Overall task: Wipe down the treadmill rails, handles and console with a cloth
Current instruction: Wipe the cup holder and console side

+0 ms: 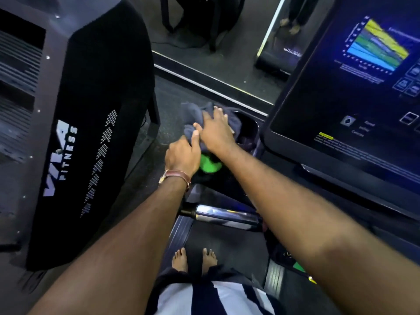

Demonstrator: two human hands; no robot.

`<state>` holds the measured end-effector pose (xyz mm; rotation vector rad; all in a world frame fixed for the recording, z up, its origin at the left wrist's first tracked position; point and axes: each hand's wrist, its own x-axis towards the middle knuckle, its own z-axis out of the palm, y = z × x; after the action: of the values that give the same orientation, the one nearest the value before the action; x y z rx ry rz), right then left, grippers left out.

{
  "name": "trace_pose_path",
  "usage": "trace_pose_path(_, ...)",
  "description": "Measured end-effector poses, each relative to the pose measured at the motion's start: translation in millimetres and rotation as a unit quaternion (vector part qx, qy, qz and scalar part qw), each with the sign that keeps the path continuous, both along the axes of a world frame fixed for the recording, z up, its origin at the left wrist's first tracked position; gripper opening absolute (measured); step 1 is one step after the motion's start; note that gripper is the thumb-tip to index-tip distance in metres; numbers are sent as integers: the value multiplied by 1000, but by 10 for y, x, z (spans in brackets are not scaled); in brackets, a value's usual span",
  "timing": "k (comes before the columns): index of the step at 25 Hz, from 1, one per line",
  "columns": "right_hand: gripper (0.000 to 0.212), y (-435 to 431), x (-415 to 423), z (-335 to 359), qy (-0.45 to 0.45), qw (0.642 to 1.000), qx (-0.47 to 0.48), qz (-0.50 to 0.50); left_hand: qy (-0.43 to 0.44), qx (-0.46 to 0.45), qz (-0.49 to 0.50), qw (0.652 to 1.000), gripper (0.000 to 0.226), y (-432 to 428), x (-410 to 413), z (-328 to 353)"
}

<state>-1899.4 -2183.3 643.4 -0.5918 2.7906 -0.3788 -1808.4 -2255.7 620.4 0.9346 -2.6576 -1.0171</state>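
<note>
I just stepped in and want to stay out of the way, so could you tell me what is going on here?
A person stands barefoot on the belt, wiping left of the screen. The right hand presses flat on a grey cloth beside the cup holder. The left hand touches the cloth's near edge, though whether it pinches it is unclear. The screen is lit. The chrome handle below is untouched.

Gym, treadmill console, "VIA FITNESS" machine, probably mirrored wall

Right side blocked by console, left by black machine housing. Free floor gap between them, far. Near, chrome handle crosses.
</note>
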Motion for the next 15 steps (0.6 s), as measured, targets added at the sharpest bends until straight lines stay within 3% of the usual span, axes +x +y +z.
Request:
trace_pose_path(3, 46, 210, 500, 155, 5, 1000, -11, 13, 22, 26, 3, 999, 63, -44, 21, -9)
trace_pose_path(8, 35, 723, 746, 265, 87, 979, 184, -16, 32, 28, -13, 999, 68, -33, 38, 9)
trace_pose_path(11, 41, 597, 715, 275, 73, 971, 223, -49, 14, 28, -12, 999, 67, -44, 27, 0)
trace_pose_path(13, 42, 392, 767, 293, 45, 981, 169, -78, 13, 28, -13, 999, 67, -44, 30, 4)
trace_pose_path(15, 37, 297, 809, 294, 19, 992, 53, -112, 14, 28, -18, 999, 68, -38, 36, 20)
